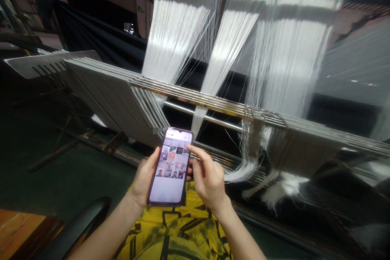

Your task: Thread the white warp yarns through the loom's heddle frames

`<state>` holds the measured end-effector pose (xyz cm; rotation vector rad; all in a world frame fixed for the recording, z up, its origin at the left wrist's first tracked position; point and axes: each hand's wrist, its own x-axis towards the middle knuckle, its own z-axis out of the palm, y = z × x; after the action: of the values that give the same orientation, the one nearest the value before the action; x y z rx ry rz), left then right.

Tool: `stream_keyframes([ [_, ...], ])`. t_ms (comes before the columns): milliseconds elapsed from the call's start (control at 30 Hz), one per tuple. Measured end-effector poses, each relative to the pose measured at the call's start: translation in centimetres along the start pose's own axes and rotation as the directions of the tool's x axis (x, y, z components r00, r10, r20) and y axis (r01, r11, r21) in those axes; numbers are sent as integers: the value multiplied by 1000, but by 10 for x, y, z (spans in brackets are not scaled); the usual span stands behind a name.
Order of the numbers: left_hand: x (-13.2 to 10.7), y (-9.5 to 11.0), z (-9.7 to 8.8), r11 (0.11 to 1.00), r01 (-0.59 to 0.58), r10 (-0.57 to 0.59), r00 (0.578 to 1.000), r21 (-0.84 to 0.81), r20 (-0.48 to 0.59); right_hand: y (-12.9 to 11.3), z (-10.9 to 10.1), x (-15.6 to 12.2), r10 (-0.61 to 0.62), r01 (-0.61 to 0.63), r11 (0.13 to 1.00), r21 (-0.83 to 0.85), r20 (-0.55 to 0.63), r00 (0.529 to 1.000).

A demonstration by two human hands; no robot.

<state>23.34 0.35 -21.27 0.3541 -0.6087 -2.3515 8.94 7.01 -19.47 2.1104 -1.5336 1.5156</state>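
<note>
A smartphone (169,168) is upright in my left hand (144,178), tilted a little, with its lit screen facing me. Rows of small pictures fill the upper part of the screen, and its lower part is plain. My left palm and thumb press along the phone's left edge, while fingertips show at its right edge. My right hand (210,178) holds nothing. Its index finger stretches to the upper right of the screen, at or just over the glass; the other fingers are curled beneath.
White warp threads (179,40) hang from a bar to a row of metal rails (213,99) beyond the phone. Grey slats (100,89) lie slanted at the left. Cut thread ends (284,189) hang at the right. A black armrest (85,219) and wooden surface (24,231) are at lower left.
</note>
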Motion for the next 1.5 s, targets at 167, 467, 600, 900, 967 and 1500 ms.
stream_keyframes([
  [167, 0, -1, -2, 1000, 3, -3, 1000, -6, 5, 0, 0, 0, 10, -10, 1000, 18, 13, 1000],
  [467, 1, 1, -2, 996, 83, -86, 993, 30, 85, -2, -5, -4, -39, 42, 999, 30, -85, 996],
  [600, 2, 1, -1, 999, 38, -38, 999, 35, 28, -3, -4, -7, -63, 68, 997, 34, -121, 991],
  [900, 2, 5, 3, 997, 69, -65, 994, -44, 87, -3, 1, -16, -103, 109, 991, 73, -88, 991],
  [967, 3, 5, 2, 995, 85, -76, 987, -58, 142, -3, 2, -18, -110, 117, 990, 81, -82, 991],
  [1500, 8, 9, -5, 993, 68, -44, 969, -95, 244, -12, 8, -21, -179, 176, 984, 35, 162, 970],
])
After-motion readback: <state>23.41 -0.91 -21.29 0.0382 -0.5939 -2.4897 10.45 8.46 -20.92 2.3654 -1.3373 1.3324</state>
